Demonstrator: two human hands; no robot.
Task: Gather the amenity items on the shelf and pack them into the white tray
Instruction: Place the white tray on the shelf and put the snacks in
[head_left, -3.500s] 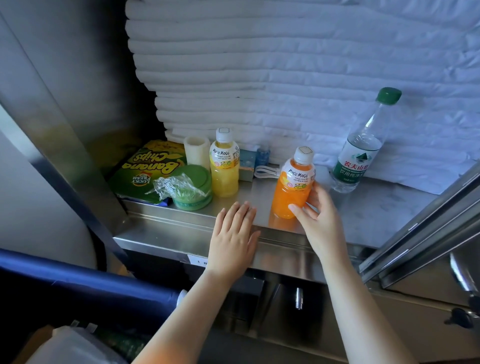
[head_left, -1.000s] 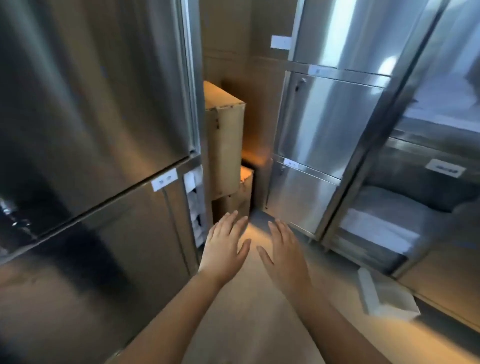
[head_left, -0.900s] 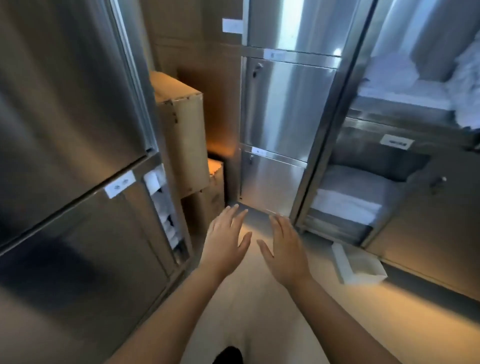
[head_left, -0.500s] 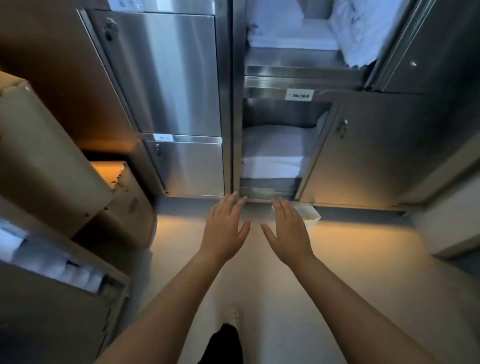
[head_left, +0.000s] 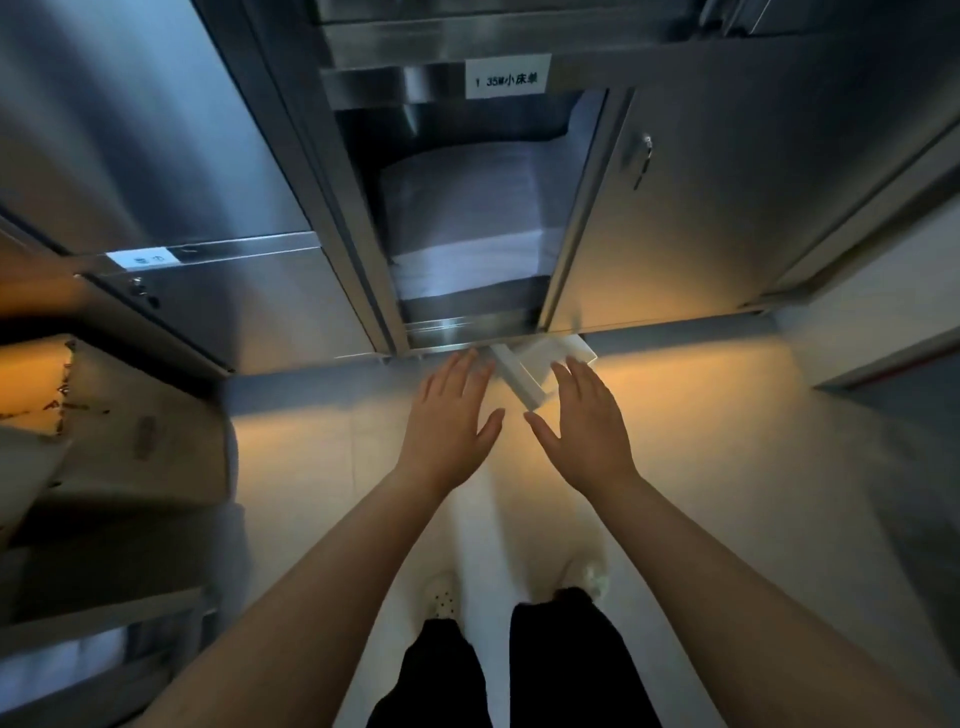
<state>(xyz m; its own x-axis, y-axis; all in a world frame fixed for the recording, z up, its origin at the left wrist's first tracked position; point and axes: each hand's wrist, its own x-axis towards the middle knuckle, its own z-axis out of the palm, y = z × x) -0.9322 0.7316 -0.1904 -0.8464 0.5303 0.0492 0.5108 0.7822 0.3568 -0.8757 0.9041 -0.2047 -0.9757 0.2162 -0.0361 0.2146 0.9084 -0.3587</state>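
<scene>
1. White tray (head_left: 525, 375) lies on the floor (head_left: 727, 467), against the foot of a steel cabinet (head_left: 701, 208).
2. Left hand (head_left: 451, 415) and right hand (head_left: 584, 423) hover near it, palms down, fingers straight and spread, holding nothing.
3. Folded white linen (head_left: 462, 228) fills the open compartment above.

Bare left hand (head_left: 449, 415) and right hand (head_left: 584, 423) at centre, bare forearms (head_left: 311, 597) down to the lower corners. Black trousers (head_left: 566, 670) at bottom centre. Above these, whitish shoes (head_left: 440, 592), small round holes on the left one.
</scene>
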